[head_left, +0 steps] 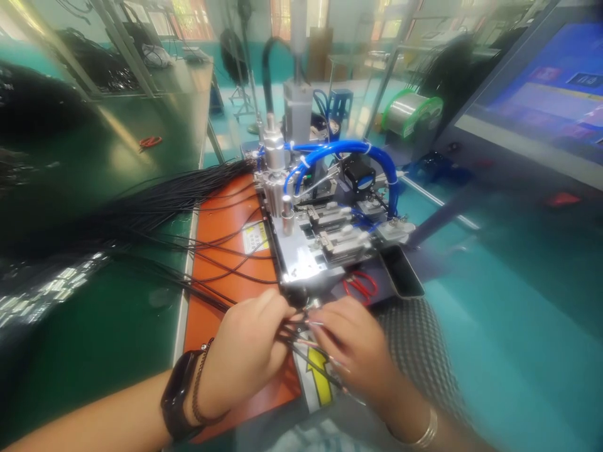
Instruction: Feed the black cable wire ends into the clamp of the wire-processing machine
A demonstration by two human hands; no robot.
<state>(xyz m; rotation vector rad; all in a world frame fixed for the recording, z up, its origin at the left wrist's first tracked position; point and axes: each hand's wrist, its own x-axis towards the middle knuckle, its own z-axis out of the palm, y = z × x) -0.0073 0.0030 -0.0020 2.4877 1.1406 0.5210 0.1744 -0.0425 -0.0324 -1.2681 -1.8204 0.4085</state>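
Note:
Several thin black cables (306, 355) run between my two hands at the front end of a small metal machine (299, 257). My left hand (254, 339), with a dark wristband, is closed around the cables near their ends. My right hand (355, 339) pinches the cable ends, where thin light-coloured wire tips show between the fingers. Both hands are close together, just in front of the machine's near edge. Part of the cables is hidden behind my fingers.
A large bundle of black cables (179, 201) lies across the orange board (230, 238) and the green table on the left. Blue air hoses (348, 147) arch over the machine. A phone (401, 271), a red cable tie loop (360, 287), a wire spool (412, 114) and a screen (551, 94) are on the right.

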